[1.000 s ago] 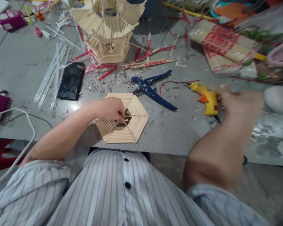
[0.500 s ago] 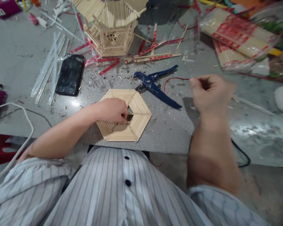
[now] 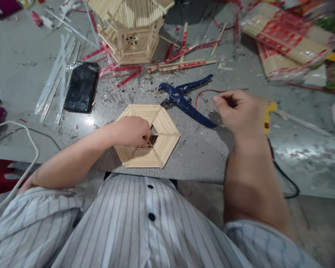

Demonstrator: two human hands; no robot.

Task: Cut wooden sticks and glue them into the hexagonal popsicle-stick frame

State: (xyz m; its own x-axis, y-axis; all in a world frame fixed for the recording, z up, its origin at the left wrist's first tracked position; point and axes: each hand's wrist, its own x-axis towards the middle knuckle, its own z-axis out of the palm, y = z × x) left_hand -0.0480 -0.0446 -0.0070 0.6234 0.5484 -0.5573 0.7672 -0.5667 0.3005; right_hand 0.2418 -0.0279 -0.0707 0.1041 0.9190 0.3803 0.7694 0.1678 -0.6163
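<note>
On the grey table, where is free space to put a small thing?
Two patches look mostly bare: between the hexagonal wooden panel, blue cutter and right forearm; and left of the clear plastic sticks, beyond the white cable. It is crowded beyond the cutter, around red-striped wooden sticks and the wooden-stick model.

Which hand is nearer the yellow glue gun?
Right. The right hand is beside the glue gun, partly hiding it; the left hand is farther left, at the hexagonal panel.

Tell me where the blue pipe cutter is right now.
In the head view, the blue pipe cutter lies just right of centre, between the hexagonal stick panel and the right hand.
</note>
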